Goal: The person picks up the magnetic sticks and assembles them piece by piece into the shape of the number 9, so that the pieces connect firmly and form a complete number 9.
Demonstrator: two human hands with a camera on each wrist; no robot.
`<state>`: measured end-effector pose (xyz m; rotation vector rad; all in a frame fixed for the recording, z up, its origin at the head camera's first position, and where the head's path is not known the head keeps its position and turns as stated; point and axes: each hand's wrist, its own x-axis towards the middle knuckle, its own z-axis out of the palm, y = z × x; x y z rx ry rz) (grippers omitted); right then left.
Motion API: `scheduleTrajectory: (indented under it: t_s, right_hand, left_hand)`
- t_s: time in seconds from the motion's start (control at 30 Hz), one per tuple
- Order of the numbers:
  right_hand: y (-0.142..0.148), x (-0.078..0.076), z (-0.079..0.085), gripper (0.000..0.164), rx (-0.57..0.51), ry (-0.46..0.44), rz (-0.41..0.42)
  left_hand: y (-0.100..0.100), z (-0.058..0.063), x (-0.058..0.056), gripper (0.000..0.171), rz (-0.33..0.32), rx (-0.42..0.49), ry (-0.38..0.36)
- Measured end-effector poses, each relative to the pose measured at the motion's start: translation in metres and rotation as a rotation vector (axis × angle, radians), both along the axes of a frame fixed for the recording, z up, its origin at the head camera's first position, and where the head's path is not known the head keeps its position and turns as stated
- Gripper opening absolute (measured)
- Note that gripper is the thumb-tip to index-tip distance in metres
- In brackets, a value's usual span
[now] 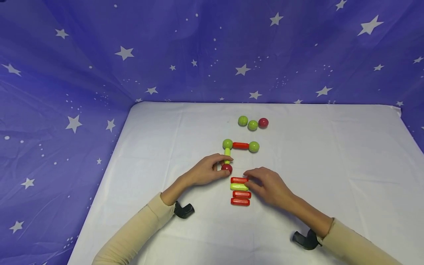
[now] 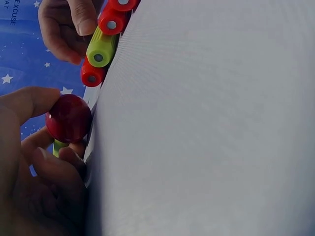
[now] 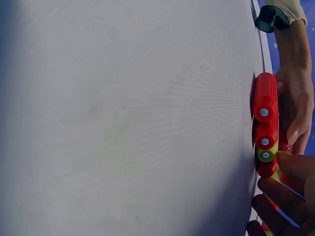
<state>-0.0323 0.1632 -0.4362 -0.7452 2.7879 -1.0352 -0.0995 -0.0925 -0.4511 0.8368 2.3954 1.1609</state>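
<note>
My left hand (image 1: pixel 210 170) holds a red ball (image 1: pixel 226 168), thumb against its near side and fingers curled about the short yellow-green magnetic rod (image 1: pixel 227 151) behind it. That rod leads up to a green ball (image 1: pixel 227 143), from which a red rod (image 1: pixel 240 146) runs right to another green ball (image 1: pixel 254 147). My right hand (image 1: pixel 269 186) is at the right end of a row of loose rods, its thumb tip at the yellow-green rod (image 1: pixel 239 187) and its index finger just beyond the top red rod (image 1: pixel 239 180). Two more red rods (image 1: pixel 241 194) lie below.
Two loose green balls (image 1: pixel 253 125) and a red ball (image 1: pixel 263 123) lie farther back on the white tablecloth (image 1: pixel 331 154). A starry blue curtain (image 1: pixel 212 48) stands behind the table and along its left side. Black wrist mounts (image 1: pixel 184 210) hang at both sleeves.
</note>
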Motion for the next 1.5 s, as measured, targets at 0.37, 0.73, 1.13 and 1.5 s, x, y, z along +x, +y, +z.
scheduleTrajectory:
  t_s: [0.37,0.73,1.13,1.5]
  right_hand:
    - [-0.002,-0.001,-0.005,0.031,0.016,-0.002,-0.001]
    - [0.003,-0.001,-0.006,0.033,-0.011,-0.005,-0.018]
    - [0.01,-0.002,-0.008,0.025,-0.017,0.02,-0.016]
    - [0.005,-0.003,-0.006,0.023,0.035,0.053,-0.013]
  left_hand:
    - [-0.002,-0.002,0.001,0.042,0.008,-0.008,-0.01]
    - [0.0,0.0,0.001,0.042,0.012,0.0,-0.014]
    - [-0.001,-0.001,0.003,0.042,0.028,0.003,-0.013]
    - [0.001,0.0,0.001,0.041,0.012,0.001,-0.006]
